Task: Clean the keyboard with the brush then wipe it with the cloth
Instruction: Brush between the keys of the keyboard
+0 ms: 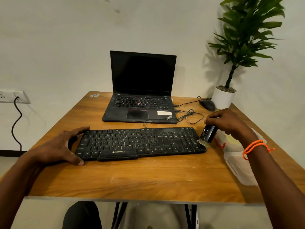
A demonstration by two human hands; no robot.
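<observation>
A dusty black keyboard (140, 142) lies across the middle of the wooden table (148, 177). My left hand (61, 147) grips its left end, thumb at the front edge and fingers along the back edge. My right hand (229, 121) holds a black brush (208, 133) with pale bristles. The bristles touch the keyboard's right edge by the number pad. A pale cloth (231, 141) lies in a clear plastic box under my right wrist, mostly hidden.
An open black laptop (142, 103) stands behind the keyboard, with cables (186, 116) coiled to its right. A black mouse (207, 105) and a potted plant (224, 96) sit at the back right. A clear plastic lid (237, 167) rests at the table's right edge.
</observation>
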